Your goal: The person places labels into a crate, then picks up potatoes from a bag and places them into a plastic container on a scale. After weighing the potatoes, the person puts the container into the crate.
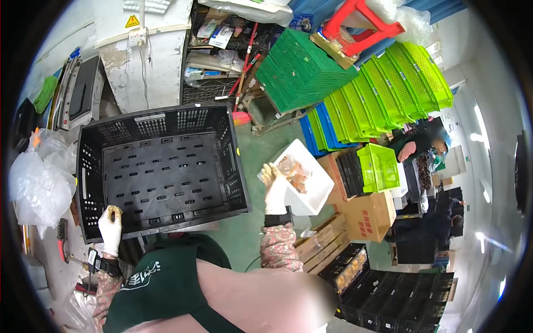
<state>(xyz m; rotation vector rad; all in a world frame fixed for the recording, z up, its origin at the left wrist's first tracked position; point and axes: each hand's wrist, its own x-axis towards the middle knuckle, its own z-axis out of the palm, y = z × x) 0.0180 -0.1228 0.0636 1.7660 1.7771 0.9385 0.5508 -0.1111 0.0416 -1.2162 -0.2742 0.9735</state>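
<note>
Much of our left grip's (110,228) thumb side is hidden, though its bent fingers are clamped on the near rim of the black crate (166,176), which spreads out just beyond it. Our right grip (274,191) covers part of the rim of the white foam box (321,186); its fingers bend over the edge, and we cannot tell whether they are closed on it. The orange-brown contents (298,180) lie just beyond those fingertips, too indistinct for us to name. Our green apron (166,288), cut off below, hides whatever lies between us and the crate.

Left of the left grip we see crumpled plastic bags (41,180) and a red-handled tool (61,238). Well beyond the right grip rises a stack of dark green crates (300,72), with a red stool (363,25) on top, cropped by the upper edge. Lime-green crates (383,91) lean beside it. Right of the right grip, past the foam box, a cardboard box (366,216) and a lime-green basket (380,169) stand between us and a partly visible co-worker (419,147). Nearer us lies a wooden pallet (322,244).
</note>
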